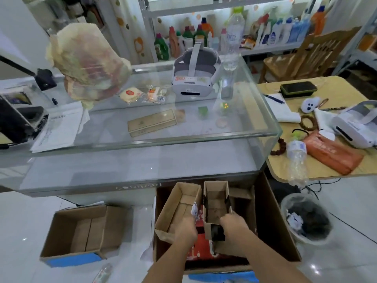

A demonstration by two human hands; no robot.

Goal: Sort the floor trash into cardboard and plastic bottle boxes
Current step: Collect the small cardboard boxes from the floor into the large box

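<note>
While both arms reach down into the big open brown cardboard box point(271, 217) on the floor, each hand grips a smaller carton. The left hand point(184, 229) is clenched on the near end of a long shallow corrugated carton point(177, 209), open side up and tilted w/ its far end raised. The right hand point(234, 224) is closed round the near rim of a narrower deep cardboard carton point(216, 205), also open-topped, w/ black tape on its edges. The two cartons sit side by side, nearly touching, both inside the big box, over something red and printed at the bottom.

To the left, apart from it, a second open cardboard box point(81, 231) w/ blue tape on its near flap rests on the glossy white tile floor point(30, 213). A small clear plastic bottle point(103, 273) lies on the floor near that flap, well clear of both hands. A crushed clear plastic bottle point(296, 156) overhangs the edge of the yellow-topped table point(336, 88) on the right. A round translucent bin point(306, 217) stands just right of the big box. A glass display counter point(142, 139) closes off the far side; open floor shows only left and right of the boxes.
</note>
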